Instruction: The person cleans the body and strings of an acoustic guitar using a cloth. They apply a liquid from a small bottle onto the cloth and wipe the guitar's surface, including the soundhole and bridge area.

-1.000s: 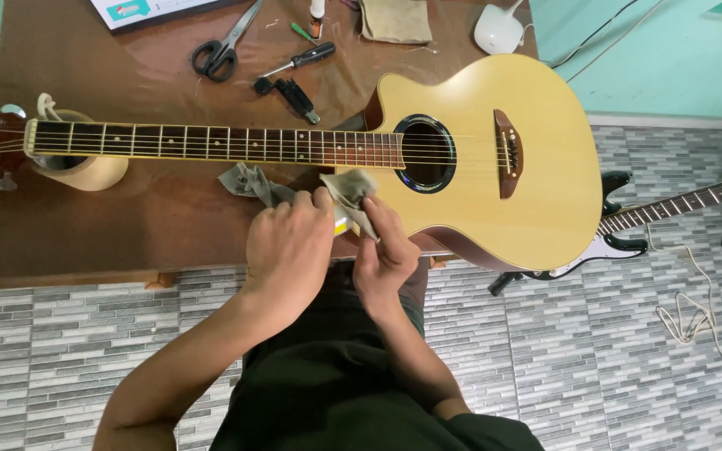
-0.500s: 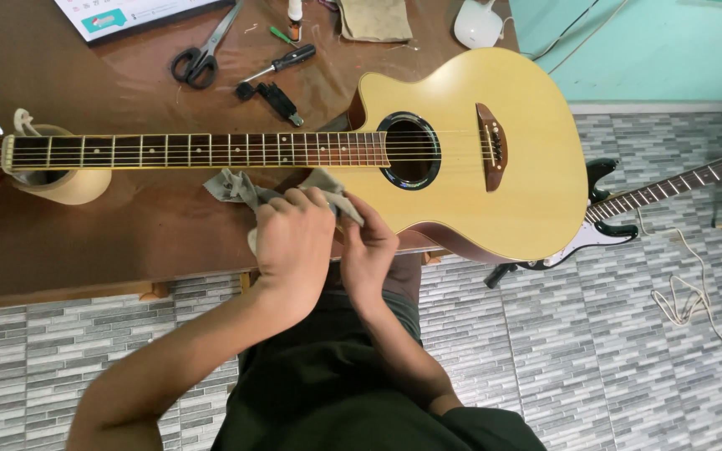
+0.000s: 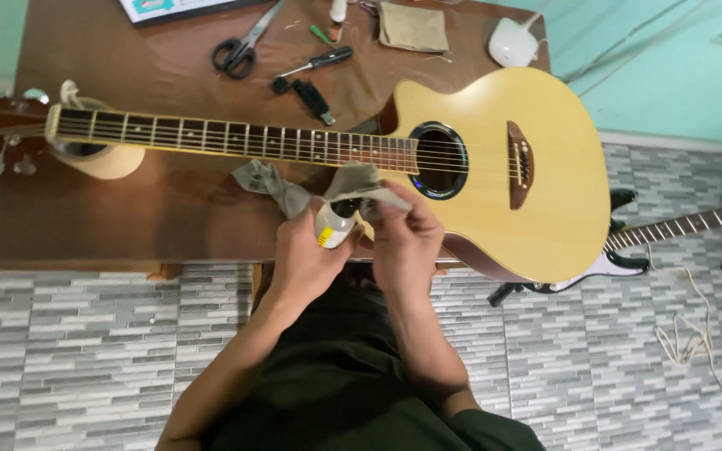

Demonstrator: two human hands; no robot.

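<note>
1. Two hands at work: left hand (image 3: pixel 307 255) wrapped around one small white bottle (image 3: pixel 333 224) with a dark cap and yellow label; right hand (image 3: pixel 407 242) pinching one grey-green cloth (image 3: pixel 353 184) between thumb and fingertips, draped over the bottle's top.
2. One acoustic guitar (image 3: pixel 495 175) lying flat across one brown table (image 3: pixel 127 217), neck pointing left, resting on one roll of tape (image 3: pixel 102 159).
3. At the far table edge: one pair of scissors (image 3: pixel 240 46), one screwdriver (image 3: pixel 319 60), one black tool (image 3: pixel 307 93), one tan cloth square (image 3: pixel 413 27), one white rounded device (image 3: pixel 513 43).
4. One electric guitar (image 3: pixel 653 242) on the tiled floor to the right, partly under the acoustic body; one pale cable (image 3: pixel 687 334) nearby.
5. Bottle and cloth held just above the near table edge, just beside the guitar's lower bout. Bare tabletop to the left of the hands, between neck and near edge.
6. Against half a second ago: bottle now plainly showing and tilted, previously hidden behind the left hand; cloth lifted higher over it.
</note>
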